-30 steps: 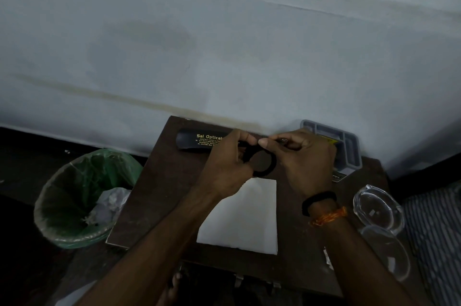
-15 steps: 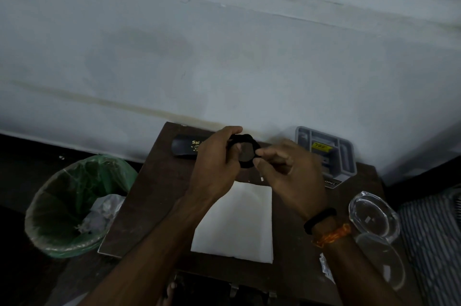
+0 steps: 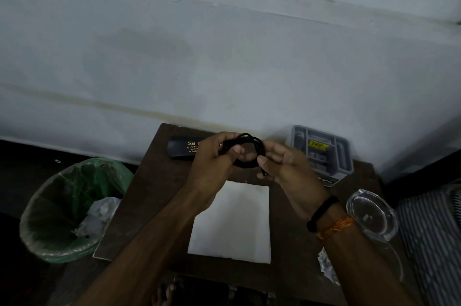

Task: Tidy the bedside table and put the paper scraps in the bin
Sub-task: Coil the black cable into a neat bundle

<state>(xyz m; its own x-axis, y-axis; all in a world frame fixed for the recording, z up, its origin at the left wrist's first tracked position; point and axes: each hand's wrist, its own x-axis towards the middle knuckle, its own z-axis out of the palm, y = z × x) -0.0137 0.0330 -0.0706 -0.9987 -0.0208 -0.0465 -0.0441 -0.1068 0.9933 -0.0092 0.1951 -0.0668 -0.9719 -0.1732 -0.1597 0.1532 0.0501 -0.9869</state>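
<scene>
Above the back of the dark wooden bedside table (image 3: 149, 196), both hands hold a coiled black cable (image 3: 249, 142). My left hand (image 3: 212, 166) grips the coil's left side with thumb and fingers. My right hand (image 3: 287, 168) pinches its lower right part, where a loose end hangs down. A white paper sheet (image 3: 237, 221) lies flat on the table below the hands. The bin (image 3: 72, 208), lined with a green bag, stands on the floor to the left and holds crumpled paper (image 3: 99, 213).
A black spectacle case (image 3: 182, 148) lies at the table's back left. A grey compartment organiser (image 3: 321, 151) stands at the back right, against the white wall. A clear glass dish (image 3: 371, 213) sits at the right edge, a crumpled wrapper (image 3: 326, 265) near the front right.
The coil has been wound tighter and lifted slightly. My right hand's fingers have shifted to its lower right side. The camera view has tilted a little.
</scene>
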